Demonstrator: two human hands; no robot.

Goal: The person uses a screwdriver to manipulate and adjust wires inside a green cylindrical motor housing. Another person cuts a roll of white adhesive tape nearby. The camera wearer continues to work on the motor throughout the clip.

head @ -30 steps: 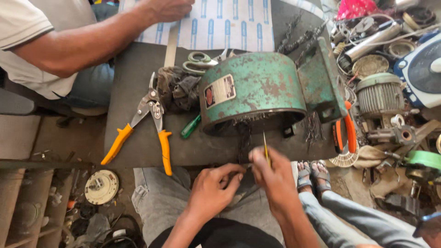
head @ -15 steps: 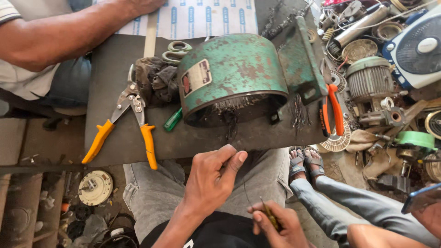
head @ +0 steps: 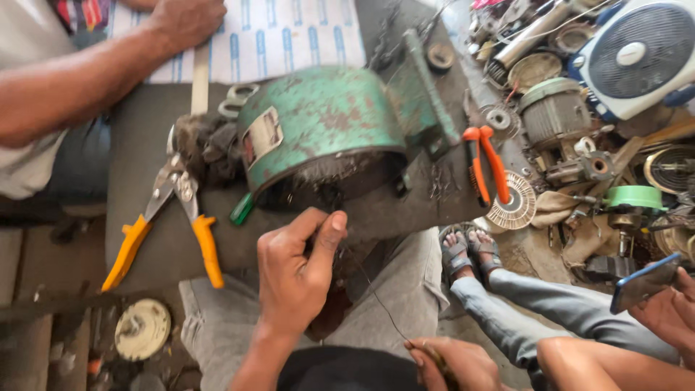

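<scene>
A dark tabletop (head: 145,145) spans the upper middle, its near edge running just above the person's knees. At its far end lies a white sheet with blue printed bars (head: 289,36), under another person's hand (head: 184,22). The green, rust-flecked motor housing (head: 326,123) lies on its side mid-tabletop, a small pale rectangular plate (head: 262,137) on its left end face. Left of it lie orange-handled snips (head: 166,217), with bare tabletop around the handles; orange-handled pliers (head: 486,163) lie at the right edge. Beyond that edge the floor is crowded with motor parts and a white fan (head: 637,51), leaving little room. The left hand (head: 297,279) pinches a thin wire (head: 376,297) just below the housing's open underside; the wire runs down to the right hand (head: 452,362), closed on it at the bottom edge.
</scene>
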